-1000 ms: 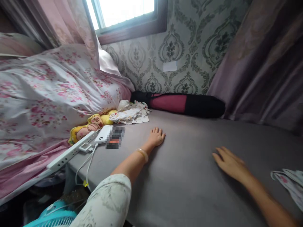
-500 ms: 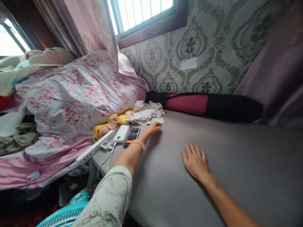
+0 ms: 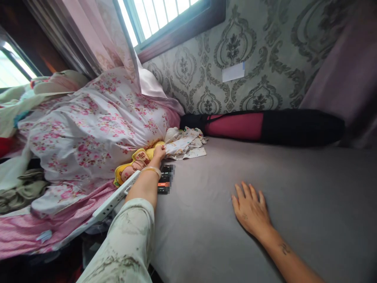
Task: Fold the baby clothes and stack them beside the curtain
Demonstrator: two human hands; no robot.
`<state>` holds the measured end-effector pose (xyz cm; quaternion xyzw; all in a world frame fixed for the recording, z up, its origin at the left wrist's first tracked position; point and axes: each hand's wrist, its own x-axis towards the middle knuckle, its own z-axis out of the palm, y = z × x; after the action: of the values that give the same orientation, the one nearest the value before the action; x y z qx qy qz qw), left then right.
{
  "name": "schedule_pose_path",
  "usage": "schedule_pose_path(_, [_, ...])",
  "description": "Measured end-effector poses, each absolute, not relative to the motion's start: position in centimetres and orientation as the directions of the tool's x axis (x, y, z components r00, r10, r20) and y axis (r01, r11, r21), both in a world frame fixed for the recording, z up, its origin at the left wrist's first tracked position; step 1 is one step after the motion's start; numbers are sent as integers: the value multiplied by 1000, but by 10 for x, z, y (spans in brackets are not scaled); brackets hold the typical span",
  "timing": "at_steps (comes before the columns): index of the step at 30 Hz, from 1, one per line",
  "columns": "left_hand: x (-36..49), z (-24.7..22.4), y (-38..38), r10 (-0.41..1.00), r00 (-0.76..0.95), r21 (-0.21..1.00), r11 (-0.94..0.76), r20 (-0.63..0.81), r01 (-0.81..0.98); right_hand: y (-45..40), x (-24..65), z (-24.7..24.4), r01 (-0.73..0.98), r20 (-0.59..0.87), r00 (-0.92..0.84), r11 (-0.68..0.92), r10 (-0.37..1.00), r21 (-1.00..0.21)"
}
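Observation:
My left hand (image 3: 160, 151) reaches far forward, its fingers closed on the left edge of a crumpled white patterned cloth (image 3: 184, 144). The exact grip is small in view. Yellow plush toys (image 3: 129, 172) lie just to the left of this hand. Below the wrist is a phone (image 3: 165, 179) with its screen lit, partly covered by the forearm. Palm down on the grey bed sheet (image 3: 206, 220), my right hand (image 3: 251, 210) rests with fingers spread, holding nothing.
A white power strip (image 3: 108, 202) runs along the bed's left edge. Floral bedding (image 3: 97, 122) is heaped at the left. Against the wall lies a long black and dark-pink bag (image 3: 235, 127); a white card (image 3: 233, 72) is on the wallpaper above.
My left hand has moved left from the sheet to the cloth's left edge, and its forearm now hides the white power bank. The right hand stays flat; the view has shifted slightly.

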<state>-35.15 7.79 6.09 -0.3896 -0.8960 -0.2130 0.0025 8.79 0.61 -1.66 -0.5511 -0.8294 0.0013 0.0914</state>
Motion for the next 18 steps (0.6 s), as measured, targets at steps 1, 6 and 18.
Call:
schedule_pose_path(1, [-353, 60, 79, 689, -706, 370, 621, 161, 691, 6, 88, -17, 915, 146, -376, 391, 915, -101])
schedule_pose_path(6, [-352, 61, 88, 666, -736, 303, 681, 122, 667, 5, 89, -17, 914, 146, -371, 388, 917, -117])
schedule_pose_path(18, [-345, 60, 89, 707, -705, 197, 684, 61, 702, 4, 88, -16, 915, 158, -370, 389, 915, -110])
